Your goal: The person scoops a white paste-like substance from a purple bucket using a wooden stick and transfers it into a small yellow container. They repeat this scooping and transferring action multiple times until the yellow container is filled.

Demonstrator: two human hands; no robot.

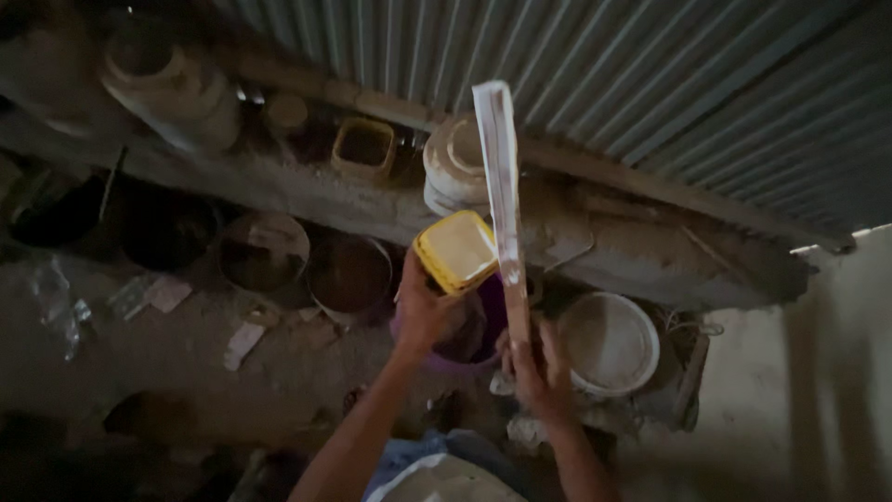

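Note:
My left hand (423, 311) grips a small yellow square tub (456, 250), tilted over a purple bowl (472, 336) on the ground. My right hand (537, 367) holds the lower end of a long flat white stick (502, 195) that stands nearly upright, its top reaching toward the metal wall. The stick passes just right of the yellow tub. Both hands hover above the purple bowl, whose inside looks dark.
A white bucket (609, 342) sits right of the bowl. Dark pots (349, 275) and pans (264, 251) line the dirt floor to the left. A concrete ledge (307, 191) holds a yellow container (363, 147) and stacked white plates (452, 165). Corrugated metal sheeting (650, 84) stands behind.

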